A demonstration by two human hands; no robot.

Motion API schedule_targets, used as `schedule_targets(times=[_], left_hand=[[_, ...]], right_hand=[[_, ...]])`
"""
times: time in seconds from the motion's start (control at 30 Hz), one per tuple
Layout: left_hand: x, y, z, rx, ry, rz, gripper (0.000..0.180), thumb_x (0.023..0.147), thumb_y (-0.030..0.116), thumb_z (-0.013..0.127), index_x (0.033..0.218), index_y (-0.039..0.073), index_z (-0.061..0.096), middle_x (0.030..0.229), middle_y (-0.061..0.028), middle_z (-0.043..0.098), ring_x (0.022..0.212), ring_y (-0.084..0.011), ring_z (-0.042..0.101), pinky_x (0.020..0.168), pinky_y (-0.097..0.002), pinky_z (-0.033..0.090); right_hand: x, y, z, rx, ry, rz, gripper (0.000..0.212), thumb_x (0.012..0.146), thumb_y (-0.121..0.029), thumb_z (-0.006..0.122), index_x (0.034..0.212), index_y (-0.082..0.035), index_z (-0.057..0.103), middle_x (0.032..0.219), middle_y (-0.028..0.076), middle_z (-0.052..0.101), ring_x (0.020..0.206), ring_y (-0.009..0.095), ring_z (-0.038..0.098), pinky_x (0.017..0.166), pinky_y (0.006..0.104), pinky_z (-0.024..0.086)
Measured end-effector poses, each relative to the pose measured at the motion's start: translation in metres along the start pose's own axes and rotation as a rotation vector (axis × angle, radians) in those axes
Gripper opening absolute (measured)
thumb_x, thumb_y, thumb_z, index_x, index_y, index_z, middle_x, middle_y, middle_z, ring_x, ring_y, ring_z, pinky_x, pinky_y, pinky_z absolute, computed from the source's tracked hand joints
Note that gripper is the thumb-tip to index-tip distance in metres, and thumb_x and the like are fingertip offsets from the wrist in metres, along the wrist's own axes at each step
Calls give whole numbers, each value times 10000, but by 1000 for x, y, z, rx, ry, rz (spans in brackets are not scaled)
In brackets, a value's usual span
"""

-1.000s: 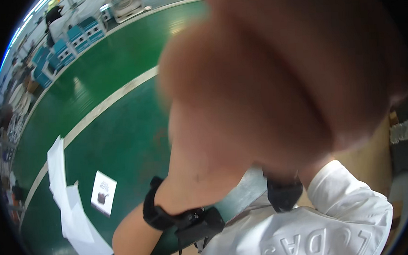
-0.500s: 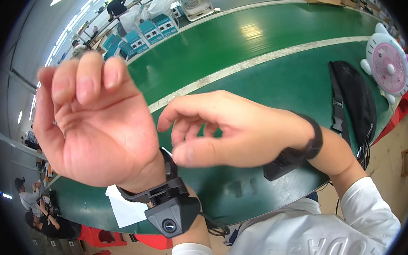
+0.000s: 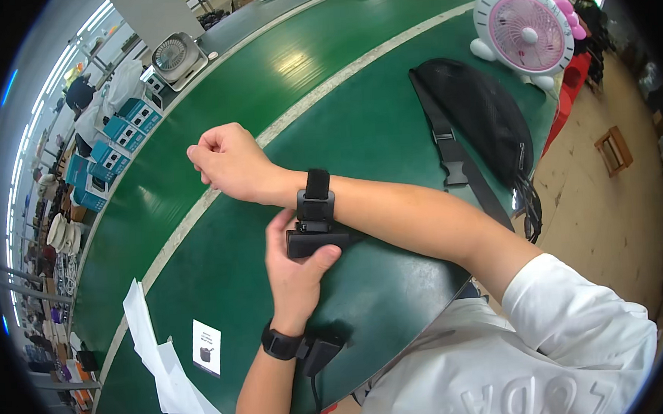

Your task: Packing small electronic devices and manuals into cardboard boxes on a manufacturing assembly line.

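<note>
My right arm stretches across the green table [image 3: 396, 293], and my right hand [image 3: 228, 164] is closed in a loose fist with nothing visible in it. A black strap [image 3: 317, 184] circles the right wrist and carries a small black wrist camera [image 3: 307, 243]. My left hand [image 3: 296, 272] grips this camera from below, thumb on its near side and fingers on its left. Another strap [image 3: 281, 342] goes round the left wrist, with a black camera [image 3: 323, 355] and a cable attached.
White paper sheets [image 3: 164, 373] and a small printed card [image 3: 206, 348] lie at the left. A black waist bag [image 3: 480, 117] and a pink-and-white fan [image 3: 525, 32] are at the right. Blue boxes [image 3: 125, 134] and a grey fan [image 3: 177, 59] stand far left; a wooden stool [image 3: 613, 151] is on the floor.
My left hand has come down from its raised, palm-showing position and now holds the right wrist's camera. My right hand has moved up and left and closed. The view has turned.
</note>
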State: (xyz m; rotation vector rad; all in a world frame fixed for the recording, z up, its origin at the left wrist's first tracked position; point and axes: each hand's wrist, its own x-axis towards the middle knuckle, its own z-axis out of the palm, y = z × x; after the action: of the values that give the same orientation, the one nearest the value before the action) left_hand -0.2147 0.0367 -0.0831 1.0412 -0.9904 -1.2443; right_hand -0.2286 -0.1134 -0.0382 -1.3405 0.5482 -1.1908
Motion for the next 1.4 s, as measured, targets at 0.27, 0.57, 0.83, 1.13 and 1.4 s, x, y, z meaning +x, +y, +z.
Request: schedule_targets(times=[0.27, 0.57, 0.83, 1.13, 1.4], left_hand=[[-3, -4, 11, -191, -8, -2, 290, 876, 97, 612, 1116, -18, 497, 995, -117, 596, 876, -218, 626, 752, -329, 540], [1, -4, -4, -269, 75, -99, 263, 890, 99, 605, 1100, -37, 527, 941, -136, 630, 854, -233, 644, 749, -329, 531], [1, 7, -10, -251, -9, 151, 331, 941, 205, 556, 1210, 27, 482, 1085, -88, 611, 952, -183, 604, 775, -335, 508], [-3, 0, -17, -290, -71, 133, 349, 957, 218, 513, 1245, 27, 461, 1172, -97, 584, 1044, -209, 589, 872, -375, 498], [22, 3, -56, 101, 47, 46, 252, 954, 206, 539, 1114, 12, 524, 940, -64, 625, 800, -123, 620, 702, -260, 515]], right_hand=[[-5, -8, 9, -62, -37, -90, 278, 847, -158, 576, 621, 3, 558, 553, 82, 579, 513, 125, 557, 491, 293, 445], [-16, -3, -12, -955, -155, -373, 287, 848, -264, 572, 724, -7, 603, 662, 196, 616, 649, 394, 606, 594, 453, 503], [0, -28, 18, 629, -147, 416, 305, 880, -188, 486, 642, -10, 555, 583, 71, 565, 535, 194, 589, 514, 364, 484], [-28, -37, 13, -546, 29, -362, 226, 773, -198, 572, 665, -20, 661, 638, 195, 621, 619, 383, 612, 629, 434, 512], [-34, -7, -3, -484, 12, -337, 217, 756, -203, 577, 647, -33, 656, 617, 175, 622, 610, 359, 621, 609, 435, 515]])
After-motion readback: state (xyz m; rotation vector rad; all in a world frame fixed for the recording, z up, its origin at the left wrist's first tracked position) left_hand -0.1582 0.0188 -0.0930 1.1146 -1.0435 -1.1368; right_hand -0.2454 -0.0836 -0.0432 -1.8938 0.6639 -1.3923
